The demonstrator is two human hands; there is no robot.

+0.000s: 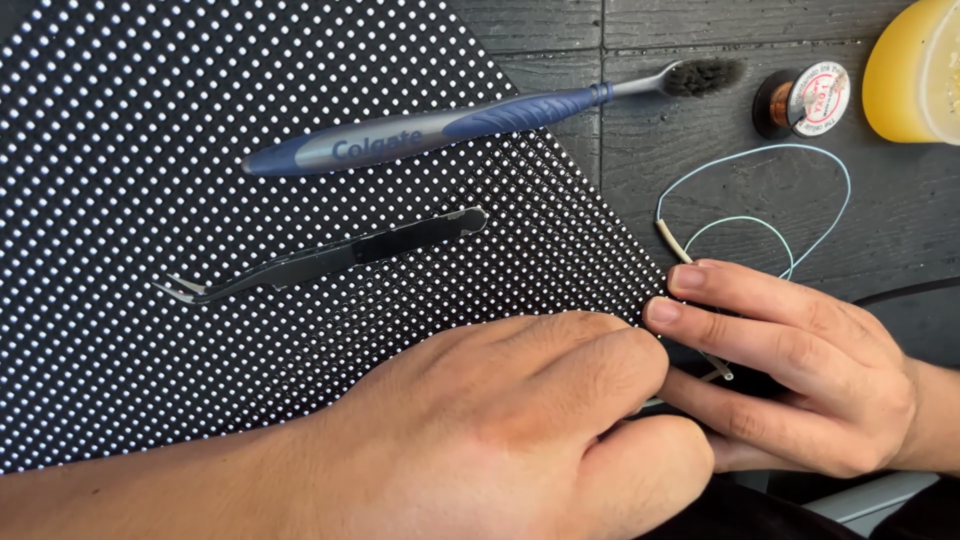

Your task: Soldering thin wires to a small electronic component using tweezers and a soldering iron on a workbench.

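while both hands met at the panel's [120,200] right corner, the left hand [500,420] lay curled over the edge, fingers bent down, likely pinning the panel flat; what it pinched, if anything, was hidden under the knuckles. the right hand [790,370] came in from the side, 2 fingertips [665,312] pressed to the corner, other fingers closed round a pale wire [760,225] that looped away across the dark table [700,130]. tweezers [320,255] and a blue brush [440,125] rested on the panel, near enough to grab. a small spool [810,100] and a yellow tub [915,70] sat well apart, out of the hands' way.
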